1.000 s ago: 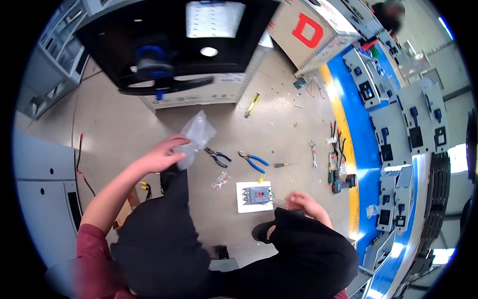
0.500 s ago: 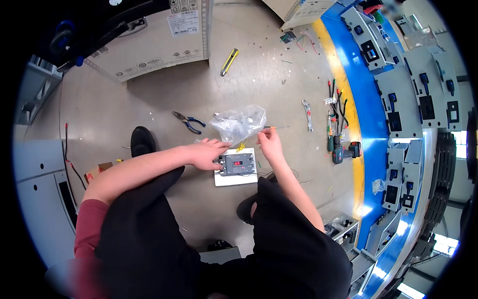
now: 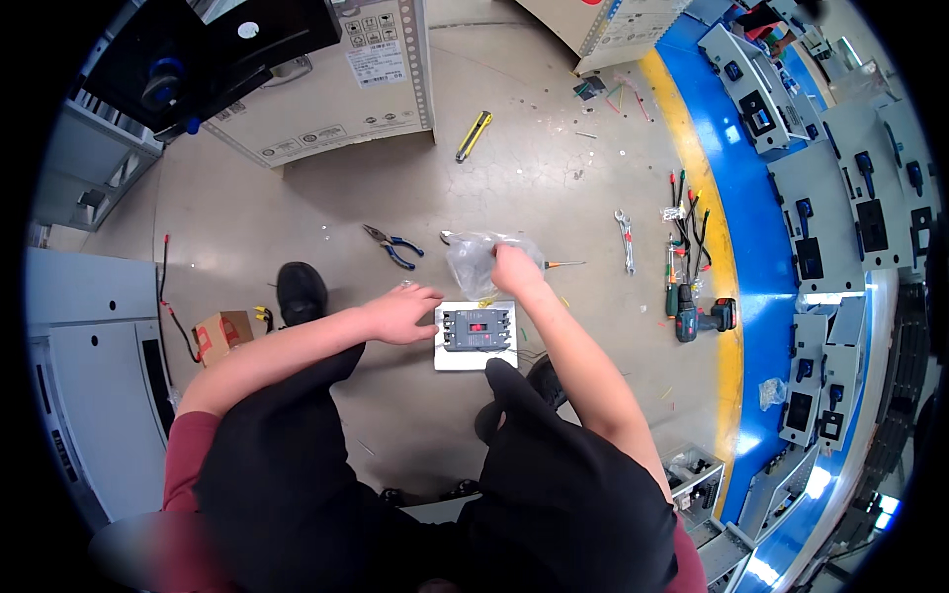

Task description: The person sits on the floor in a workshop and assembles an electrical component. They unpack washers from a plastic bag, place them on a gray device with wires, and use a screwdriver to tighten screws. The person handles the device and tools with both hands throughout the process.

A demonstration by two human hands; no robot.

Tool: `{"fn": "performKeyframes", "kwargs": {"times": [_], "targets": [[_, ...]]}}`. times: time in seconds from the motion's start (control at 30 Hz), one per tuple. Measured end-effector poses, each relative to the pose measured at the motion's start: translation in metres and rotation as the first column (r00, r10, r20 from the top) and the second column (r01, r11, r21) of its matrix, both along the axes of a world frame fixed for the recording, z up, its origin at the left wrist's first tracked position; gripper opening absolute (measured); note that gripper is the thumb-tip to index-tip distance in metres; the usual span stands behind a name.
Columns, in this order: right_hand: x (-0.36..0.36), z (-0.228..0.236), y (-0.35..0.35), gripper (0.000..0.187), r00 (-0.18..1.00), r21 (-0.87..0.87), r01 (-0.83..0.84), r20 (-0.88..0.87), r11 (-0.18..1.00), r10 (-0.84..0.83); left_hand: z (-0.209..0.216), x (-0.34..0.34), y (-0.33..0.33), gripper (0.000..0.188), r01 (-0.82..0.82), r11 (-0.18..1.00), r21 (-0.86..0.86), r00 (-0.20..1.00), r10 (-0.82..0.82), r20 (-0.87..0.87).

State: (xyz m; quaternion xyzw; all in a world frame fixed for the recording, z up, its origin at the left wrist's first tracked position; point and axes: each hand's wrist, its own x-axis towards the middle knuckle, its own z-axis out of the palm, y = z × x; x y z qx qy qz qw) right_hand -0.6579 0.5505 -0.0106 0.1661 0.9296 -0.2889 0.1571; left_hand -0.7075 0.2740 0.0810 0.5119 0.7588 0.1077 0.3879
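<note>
A dark grey circuit breaker (image 3: 478, 330) with a red switch lies on a white panel (image 3: 453, 364) on the floor between my feet. My left hand (image 3: 403, 314) rests at the panel's left edge, its fingers stretched out and holding nothing. Beyond the panel lies a clear plastic bag (image 3: 472, 265). My right hand (image 3: 516, 269) reaches over the bag's right part with fingers curled down into it; what they grip is hidden. Small yellow pieces (image 3: 485, 303) lie between bag and breaker. A screwdriver (image 3: 565, 264) with an orange handle lies just right of the bag.
Blue-handled pliers (image 3: 393, 246) lie left of the bag, a yellow utility knife (image 3: 474, 136) beyond it. Farther right are wrenches (image 3: 625, 241), a cordless drill (image 3: 702, 318) and cables (image 3: 692, 225). A large cabinet (image 3: 346, 109) stands ahead; a small carton (image 3: 223, 334) sits at left.
My right hand has moved left from the screwdriver onto the plastic bag. My left hand has drawn back a little from the breaker to the panel's edge. The view has shifted.
</note>
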Motion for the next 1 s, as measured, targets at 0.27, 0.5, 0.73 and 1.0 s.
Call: {"fn": "performKeyframes", "kwargs": {"times": [0.27,0.5,0.73,1.0], "targets": [[-0.008,0.019,0.000,0.033,0.997,-0.175,-0.070,-0.039,0.982,0.064,-0.011,-0.003,-0.037,0.049,-0.348,0.936,0.049,0.936,0.345,0.067],[-0.009,0.004,-0.001,0.029,0.996,-0.004,-0.088,-0.024,0.996,0.088,-0.025,-0.003,0.022,0.039,-0.465,0.872,0.154,0.876,0.428,0.221],[-0.022,-0.012,-0.020,0.017,0.953,0.215,-0.196,-0.190,0.957,0.238,-0.039,-0.005,0.001,0.041,-0.612,0.789,0.055,0.768,0.575,0.283],[-0.048,-0.018,-0.025,0.034,0.945,0.299,-0.198,-0.194,0.933,0.262,-0.050,-0.010,0.002,0.051,-0.722,0.691,0.043,0.661,0.670,0.338]]}}
